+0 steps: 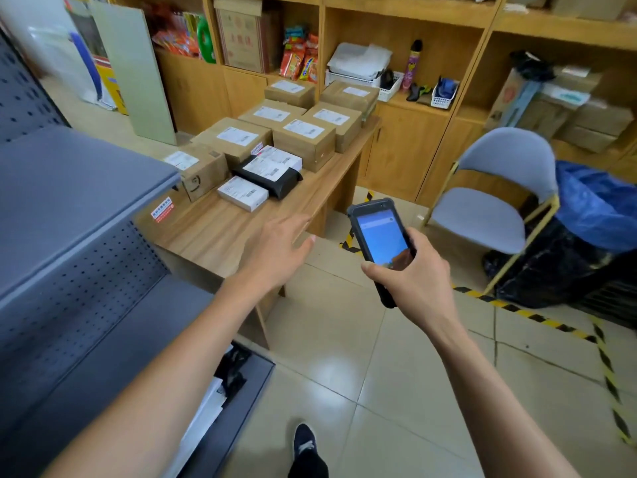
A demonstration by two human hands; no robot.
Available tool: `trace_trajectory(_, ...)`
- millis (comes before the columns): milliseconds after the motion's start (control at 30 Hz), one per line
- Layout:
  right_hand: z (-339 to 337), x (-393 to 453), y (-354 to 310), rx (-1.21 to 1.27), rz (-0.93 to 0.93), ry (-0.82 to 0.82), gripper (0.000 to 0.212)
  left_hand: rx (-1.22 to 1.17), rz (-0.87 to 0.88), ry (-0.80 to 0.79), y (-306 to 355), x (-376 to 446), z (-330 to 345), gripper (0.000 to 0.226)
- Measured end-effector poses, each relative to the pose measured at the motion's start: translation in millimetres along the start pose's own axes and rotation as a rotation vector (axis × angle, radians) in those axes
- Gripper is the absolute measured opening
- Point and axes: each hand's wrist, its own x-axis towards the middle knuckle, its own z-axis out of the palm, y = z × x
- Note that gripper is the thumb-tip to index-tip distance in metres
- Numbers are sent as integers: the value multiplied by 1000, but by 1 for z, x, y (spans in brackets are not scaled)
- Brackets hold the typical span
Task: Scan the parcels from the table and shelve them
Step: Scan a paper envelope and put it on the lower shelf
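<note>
1. Left hand (pixel 275 250): reaching forward over the near end of the counter (pixel 220 232), palm down, fingers (pixel 293 224) lying straight and spread, holding nothing and touching no parcel.
2. Right hand (pixel 413 274): gripping a handheld scanner (pixel 381 236), fingers curling round its body and the thumb resting along its near edge; the lit screen is facing up, and the device is hanging above the tiled floor (pixel 344 357), just off the counter's corner.
3. Small white parcel (pixel 242 193): lying flat on the counter, nearest to the left fingers yet apart from them, with bare wood showing between.
4. Black bagged parcel (pixel 267 174): sitting just behind the white one, carrying a white label, with another white parcel (pixel 281 156) touching its far side.
5. Cardboard boxes (pixel 303 136): standing in two rows toward the far end of the counter, labels facing up.
6. Box with a smile logo (pixel 200 170): sitting at the counter's left edge, beside the grey metal shelf (pixel 69 188).
7. Grey metal shelf: standing at the left, its top board overhanging the counter's left corner.
8. Grey chair (pixel 496 201): standing to the right of the counter, next to a blue bag (pixel 596 205).
9. Wooden shelving (pixel 406 98): lining the back wall, holding snacks, baskets and cartons.
</note>
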Motion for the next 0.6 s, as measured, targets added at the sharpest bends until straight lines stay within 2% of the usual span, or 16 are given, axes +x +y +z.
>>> trace_trajectory(200, 16, 72, 5, -32, 25, -20, 68, 116, 21, -19, -6, 71, 8, 46)
trace_trajectory(600, 49, 236, 49, -52, 5, -173, 72, 97, -130, -16, -36, 196, 55, 48)
